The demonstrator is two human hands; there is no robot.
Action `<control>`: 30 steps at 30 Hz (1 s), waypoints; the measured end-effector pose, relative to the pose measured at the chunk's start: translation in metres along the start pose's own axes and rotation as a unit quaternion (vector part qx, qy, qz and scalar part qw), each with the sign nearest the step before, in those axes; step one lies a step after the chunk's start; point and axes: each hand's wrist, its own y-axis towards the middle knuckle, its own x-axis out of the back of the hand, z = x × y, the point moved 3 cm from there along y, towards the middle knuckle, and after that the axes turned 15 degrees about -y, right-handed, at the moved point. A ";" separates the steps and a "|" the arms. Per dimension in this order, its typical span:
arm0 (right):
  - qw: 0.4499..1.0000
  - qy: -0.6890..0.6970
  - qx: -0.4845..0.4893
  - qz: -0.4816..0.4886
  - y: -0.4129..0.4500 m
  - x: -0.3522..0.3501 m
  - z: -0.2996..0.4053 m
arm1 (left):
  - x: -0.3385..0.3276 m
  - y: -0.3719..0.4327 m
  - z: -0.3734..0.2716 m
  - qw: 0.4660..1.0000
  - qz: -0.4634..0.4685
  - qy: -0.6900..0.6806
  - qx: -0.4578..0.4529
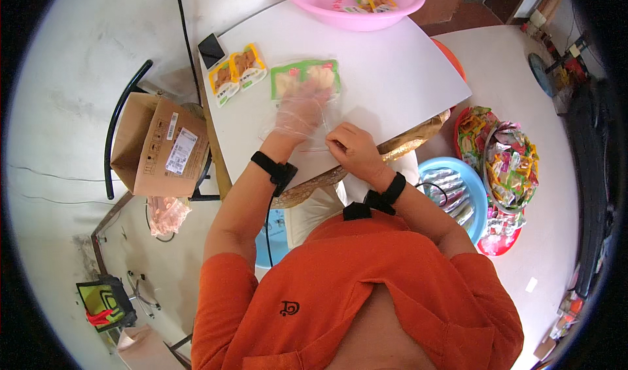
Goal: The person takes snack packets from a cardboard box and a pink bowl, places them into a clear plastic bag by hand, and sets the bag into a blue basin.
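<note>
My left hand (300,112) is inside a clear plastic bag (319,127), fingers pointing away from me and blurred. Its fingertips lie over two green-edged food packets (280,86) side by side; whether they are gripped, or inside the bag, I cannot tell. The fingers of my right hand (354,147) are closed on the bag's near right edge, close to the front of the white table (392,66). Left of the green packets are two yellow-and-white food packets (241,67), with a dark-screened phone (211,51) just beyond.
A pink basin (314,4) with several packets stands at the table's far edge. An open cardboard box (162,149) is on the left. At right are a blue basin (480,208) of silvery packets and a heaped container of colourful packets (512,169). Cables run from both wristbands.
</note>
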 end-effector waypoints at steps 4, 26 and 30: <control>1.000 0.001 -0.018 0.016 0.000 0.003 0.005 | 0.001 -0.002 -0.001 0.998 -0.044 0.044 0.013; 0.994 0.016 -0.084 0.071 0.010 -0.016 0.006 | 0.080 -0.093 -0.045 0.941 0.262 -0.201 0.074; 0.997 -0.022 -0.049 0.062 0.013 -0.014 0.011 | 0.130 -0.070 0.029 0.941 0.103 -0.188 0.261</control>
